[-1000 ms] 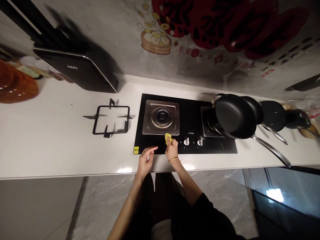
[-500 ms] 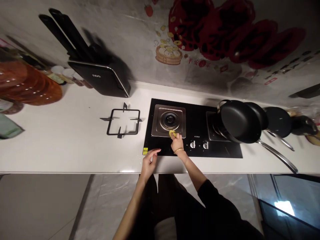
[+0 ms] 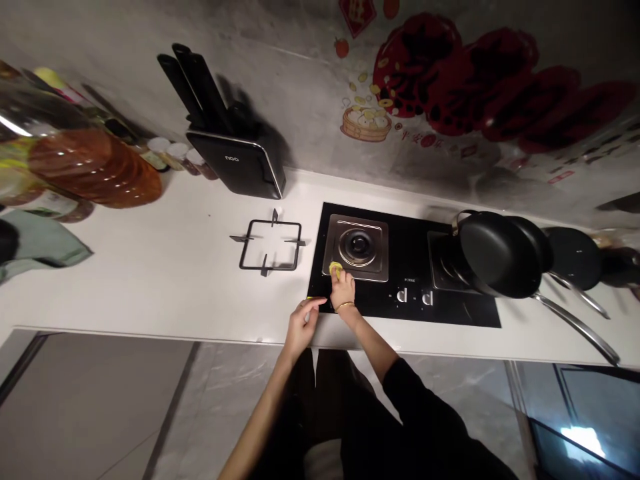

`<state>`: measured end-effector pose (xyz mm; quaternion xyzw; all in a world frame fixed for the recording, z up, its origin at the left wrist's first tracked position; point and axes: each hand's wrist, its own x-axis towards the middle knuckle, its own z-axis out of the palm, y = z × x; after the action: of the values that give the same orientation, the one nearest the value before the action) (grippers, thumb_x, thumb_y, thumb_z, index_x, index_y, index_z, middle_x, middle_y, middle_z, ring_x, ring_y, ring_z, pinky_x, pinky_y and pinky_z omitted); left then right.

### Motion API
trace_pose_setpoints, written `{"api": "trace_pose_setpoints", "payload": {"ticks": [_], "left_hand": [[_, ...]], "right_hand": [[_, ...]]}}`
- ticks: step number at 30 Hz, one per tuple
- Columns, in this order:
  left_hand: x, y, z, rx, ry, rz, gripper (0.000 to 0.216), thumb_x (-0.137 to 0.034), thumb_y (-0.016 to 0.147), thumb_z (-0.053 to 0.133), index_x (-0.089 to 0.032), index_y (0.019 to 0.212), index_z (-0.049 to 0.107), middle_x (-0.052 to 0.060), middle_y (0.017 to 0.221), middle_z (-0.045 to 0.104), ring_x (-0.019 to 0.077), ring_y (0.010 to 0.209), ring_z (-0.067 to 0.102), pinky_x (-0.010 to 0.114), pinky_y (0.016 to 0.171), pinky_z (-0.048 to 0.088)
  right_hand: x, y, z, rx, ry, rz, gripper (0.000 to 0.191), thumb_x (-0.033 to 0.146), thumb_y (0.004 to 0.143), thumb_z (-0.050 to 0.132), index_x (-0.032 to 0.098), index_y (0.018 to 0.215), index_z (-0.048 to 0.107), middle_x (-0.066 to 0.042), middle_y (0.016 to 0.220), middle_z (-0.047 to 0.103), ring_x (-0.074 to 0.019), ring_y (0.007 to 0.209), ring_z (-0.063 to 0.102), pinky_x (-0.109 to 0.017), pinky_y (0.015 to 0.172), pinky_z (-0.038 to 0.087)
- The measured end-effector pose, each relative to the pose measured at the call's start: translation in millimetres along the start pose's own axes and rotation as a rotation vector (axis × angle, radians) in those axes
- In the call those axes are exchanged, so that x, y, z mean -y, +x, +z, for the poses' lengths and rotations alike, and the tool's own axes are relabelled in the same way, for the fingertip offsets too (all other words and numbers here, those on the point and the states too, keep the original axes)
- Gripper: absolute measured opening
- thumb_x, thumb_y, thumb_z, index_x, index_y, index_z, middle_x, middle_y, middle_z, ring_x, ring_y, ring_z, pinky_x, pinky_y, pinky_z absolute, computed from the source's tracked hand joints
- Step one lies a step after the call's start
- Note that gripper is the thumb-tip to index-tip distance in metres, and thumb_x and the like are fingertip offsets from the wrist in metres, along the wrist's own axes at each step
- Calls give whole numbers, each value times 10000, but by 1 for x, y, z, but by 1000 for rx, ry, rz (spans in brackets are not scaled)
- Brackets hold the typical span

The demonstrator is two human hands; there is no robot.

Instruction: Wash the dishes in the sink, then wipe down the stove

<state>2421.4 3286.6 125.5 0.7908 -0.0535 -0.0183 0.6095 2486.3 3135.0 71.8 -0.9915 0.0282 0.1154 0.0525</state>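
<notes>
My right hand [image 3: 343, 289] presses a small yellow cloth [image 3: 335, 269] against the front left corner of the steel burner plate [image 3: 380, 257]. That plate surrounds the left burner [image 3: 358, 245] of a black gas hob [image 3: 407, 247]. Over the hob's front left corner hovers my left hand [image 3: 303, 323], its fingers stretched out and holding nothing. A black pot support [image 3: 271, 269], taken off the burner, lies on the white counter to the left. Whether the yellow thing is a cloth or a sponge is hard to tell, as the fingers cover part of it.
Several black pans [image 3: 500, 253] stand over the right burner, their handles reaching past the counter's front. A black knife block [image 3: 240, 163] stands against the wall. At the left are a large bottle of orange liquid [image 3: 100, 167], small jars [image 3: 180, 155] and a green cloth [image 3: 50, 243].
My right hand has slid the yellow cloth leftward along the burner plate's front edge, closer to my left hand. The view has turned a little to the left.
</notes>
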Motion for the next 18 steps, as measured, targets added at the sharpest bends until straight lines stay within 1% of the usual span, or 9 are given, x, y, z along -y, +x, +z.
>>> {"api": "trace_pose_setpoints", "payload": {"ticks": [2,5,6,7,9,12,14,16,18], "left_hand": [[-2,5,-7,20,-4,7,287,-318,960,474,-238,1060,731,75,1112,726,214,1079,661,387,980,510],[-1,10,-20,24,-20,14,281,-326,960,479,-242,1049,731,69,1108,726,217,1083,661,388,984,512],[0,11,-25,20,-25,10,283,-329,962,477,-240,1047,732,69,1104,727,217,1080,662,387,981,514],[2,11,-30,14,-28,5,288,-331,964,473,-236,1047,731,69,1096,729,216,1069,665,386,974,517],[8,11,-39,1,-31,-3,296,-333,967,467,-228,1052,731,68,1078,733,213,1035,672,381,954,525],[16,10,-52,14,-29,6,292,-326,966,472,-229,1054,732,66,1069,736,213,1017,673,375,930,531],[21,11,-60,39,-16,18,291,-315,964,472,-232,1058,734,67,1073,736,214,1013,671,374,927,529],[26,14,-68,58,-2,28,295,-300,962,467,-232,1069,734,67,1072,734,209,988,673,371,921,530],[31,18,-74,73,4,36,294,-288,959,468,-231,1071,733,66,1064,733,203,964,674,363,914,531]], "right_hand": [[-21,-6,-5,9,-22,9,670,75,887,420,239,1533,363,-142,1291,527,-246,1130,437,-370,958,383],[-60,-19,-10,-1,-80,189,681,81,859,462,225,1522,394,-154,1263,537,-265,1106,459,-374,910,403],[-66,-22,-10,-16,-94,255,687,84,852,473,211,1522,395,-164,1262,536,-275,1101,465,-380,895,409],[-65,-23,-9,-33,-101,301,692,86,847,479,200,1524,393,-171,1263,535,-281,1095,470,-383,883,416],[-48,-19,-7,-61,-92,317,692,79,845,477,197,1522,398,-173,1262,537,-280,1084,478,-382,878,423],[-2,0,-5,-74,-34,211,667,75,854,461,203,1508,424,-161,1260,541,-268,1079,478,-381,911,419],[20,18,-10,-58,29,148,655,65,851,447,211,1490,453,-149,1257,541,-260,1081,477,-371,926,417],[29,35,-17,-34,85,123,657,46,846,429,217,1479,467,-136,1254,541,-245,1082,476,-353,943,411],[33,45,-23,-23,92,133,658,51,851,426,206,1490,445,-139,1277,530,-242,1093,469,-353,963,401]]}}
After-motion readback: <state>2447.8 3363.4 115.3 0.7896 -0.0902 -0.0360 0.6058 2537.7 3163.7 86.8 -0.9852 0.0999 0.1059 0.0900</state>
